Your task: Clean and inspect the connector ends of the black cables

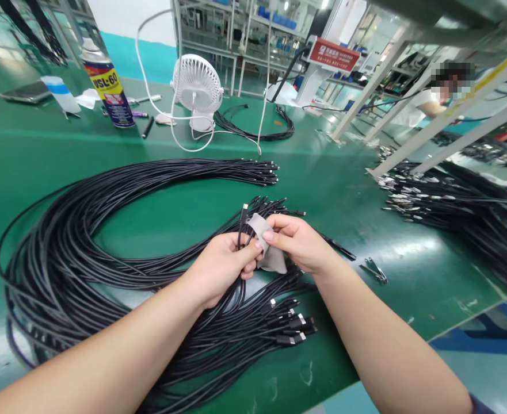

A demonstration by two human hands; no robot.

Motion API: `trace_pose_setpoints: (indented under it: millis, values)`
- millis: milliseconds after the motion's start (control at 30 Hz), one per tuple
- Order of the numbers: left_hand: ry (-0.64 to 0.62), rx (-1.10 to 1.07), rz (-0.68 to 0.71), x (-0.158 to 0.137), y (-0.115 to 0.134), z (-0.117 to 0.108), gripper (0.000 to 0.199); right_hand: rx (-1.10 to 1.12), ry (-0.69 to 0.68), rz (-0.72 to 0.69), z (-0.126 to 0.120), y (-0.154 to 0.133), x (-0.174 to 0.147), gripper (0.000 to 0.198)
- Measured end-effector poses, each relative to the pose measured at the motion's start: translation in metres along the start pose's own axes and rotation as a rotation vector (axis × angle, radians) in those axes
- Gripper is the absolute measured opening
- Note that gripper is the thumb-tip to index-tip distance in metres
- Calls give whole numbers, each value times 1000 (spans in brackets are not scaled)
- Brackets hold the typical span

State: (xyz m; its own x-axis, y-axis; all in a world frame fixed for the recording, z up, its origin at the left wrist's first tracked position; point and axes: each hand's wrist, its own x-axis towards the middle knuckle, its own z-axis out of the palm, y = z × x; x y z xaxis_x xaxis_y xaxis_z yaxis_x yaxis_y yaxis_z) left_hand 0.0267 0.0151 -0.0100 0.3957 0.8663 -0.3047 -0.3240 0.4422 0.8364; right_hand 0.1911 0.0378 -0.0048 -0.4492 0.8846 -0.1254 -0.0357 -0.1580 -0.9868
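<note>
My left hand (229, 259) is closed around black USB cables, with one metal-tipped connector (244, 214) standing up above the fingers. A grey cloth (273, 259) is pinched in my right hand (294, 238) and meets the left fingertips at the cables. Part of the cloth hangs below the right fingers. Under both hands lies a large curved bundle of black cables (63, 241), its upper ends pointing right. More cable connectors (294, 330) with metal tips lie just below my hands.
A spray can (109, 86) and a white fan (198, 86) stand at the back of the green table. Nail clippers (374, 270) lie to the right. Another cable pile (460, 207) spreads at far right, beneath metal posts. A person (434, 103) sits beyond.
</note>
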Motion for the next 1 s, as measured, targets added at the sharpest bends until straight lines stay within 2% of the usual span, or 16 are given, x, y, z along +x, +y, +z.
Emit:
trace_pose_setpoints:
  millis: [100,267,433,833,1000]
  values:
    - [0,23,-4,0,1,1,25,36,5,2,-1,2,1,31]
    - [-2,38,-13,1,2,0,25,-80,95,-89,-3,4,3,36]
    - [16,38,6,1,4,1,21,-84,16,-96,-3,0,3,35]
    - [67,18,-11,-1,9,5,23,-107,-10,-104,-7,-1,5,32]
    - [98,3,-35,-1,10,7,26,-181,-44,-166,-8,-3,5,38]
